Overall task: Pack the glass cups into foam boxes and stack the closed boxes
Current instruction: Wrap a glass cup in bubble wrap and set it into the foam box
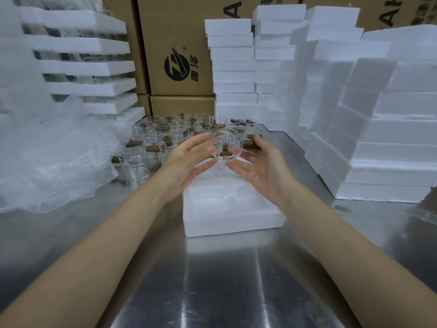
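A clear glass cup (227, 145) with a brown wooden handle is held tilted in the air, its round mouth facing me. My left hand (189, 162) touches its left side and my right hand (257, 166) cups its right side and the handle. Directly below sits an open white foam box (233, 218) on the steel table, its moulded hollow showing no cup. Behind my hands stand several more glass cups (156, 143) with wooden handles.
Stacks of closed white foam boxes (390, 147) fill the right side and the back (234, 67). Foam trays (94, 67) and crumpled clear plastic wrap (52, 152) lie at the left. Brown cardboard cartons (179, 55) stand behind. The steel table (212, 280) stretches toward me.
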Action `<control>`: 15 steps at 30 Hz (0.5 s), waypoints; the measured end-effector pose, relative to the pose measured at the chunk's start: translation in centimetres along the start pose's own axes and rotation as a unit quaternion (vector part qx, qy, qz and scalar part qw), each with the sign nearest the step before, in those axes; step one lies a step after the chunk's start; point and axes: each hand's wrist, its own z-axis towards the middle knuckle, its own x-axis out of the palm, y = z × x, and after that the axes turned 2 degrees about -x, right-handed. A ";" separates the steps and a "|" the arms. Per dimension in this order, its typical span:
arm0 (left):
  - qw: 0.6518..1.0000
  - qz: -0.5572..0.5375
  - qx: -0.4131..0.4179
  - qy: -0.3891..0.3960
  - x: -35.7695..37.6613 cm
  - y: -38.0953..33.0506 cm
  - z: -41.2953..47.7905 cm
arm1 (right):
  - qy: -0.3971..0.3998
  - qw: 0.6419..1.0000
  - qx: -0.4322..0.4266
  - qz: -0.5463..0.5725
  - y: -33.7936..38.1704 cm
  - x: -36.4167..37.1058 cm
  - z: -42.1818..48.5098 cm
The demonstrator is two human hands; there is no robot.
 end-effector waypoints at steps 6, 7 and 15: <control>0.999 -0.008 0.012 0.035 -0.4 0.0 -0.2 | -0.059 0.996 -0.052 -0.053 0.0 0.2 0.1; 0.999 0.002 0.016 0.046 -0.4 0.1 -0.2 | -0.052 0.996 -0.050 -0.052 0.1 0.2 0.1; 0.998 0.021 -0.004 0.053 -0.2 -0.1 -0.2 | -0.065 0.993 -0.077 -0.055 0.1 0.2 0.0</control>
